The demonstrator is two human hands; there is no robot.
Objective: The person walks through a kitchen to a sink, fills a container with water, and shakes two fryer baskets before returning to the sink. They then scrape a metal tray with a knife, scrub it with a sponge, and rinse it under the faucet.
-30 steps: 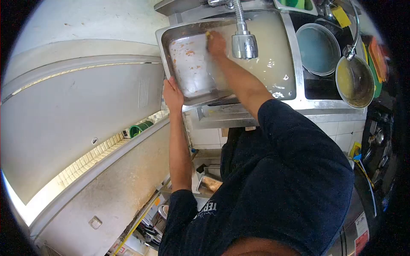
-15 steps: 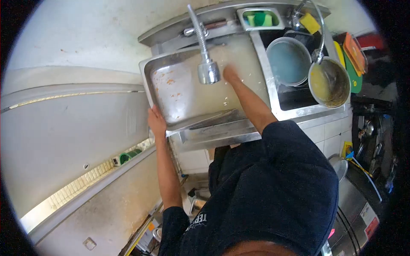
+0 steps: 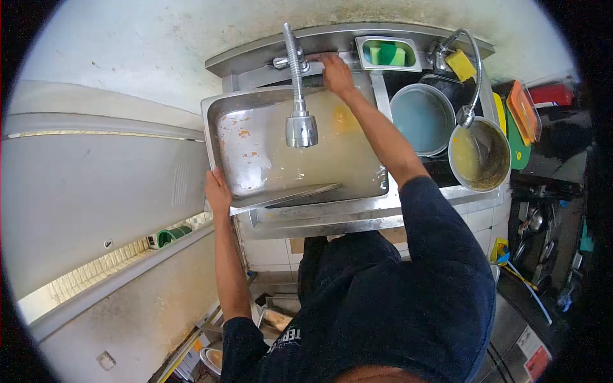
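A large rectangular metal tray (image 3: 377, 187) lies tilted over the sink, with cloudy water pooled in its right part and orange food bits on its left. My left hand (image 3: 219, 191) is closed around its left rim near the front corner. At the back, my right hand (image 3: 337, 75) is on the ledge beside the tap, with bent fingers at a thin reddish-brown object (image 3: 313, 57); they hide most of it. A yellow-orange patch (image 3: 345, 119) shows in the water below that wrist. The spray tap head (image 3: 301, 131) hangs over the tray.
Right of the tray stand a pot of bluish water (image 3: 420, 121) and a dirty pot (image 3: 499, 167) under a second tap (image 3: 467, 117). A small metal container (image 3: 418, 65) holds green sponges. A yellow sponge (image 3: 461, 65) and cutting boards (image 3: 522, 115) are farther right.
My right hand has left the tray's water and moved back to the ledge by the tap. My left hand stays on the rim. The yellow-orange patch now shows in the water.
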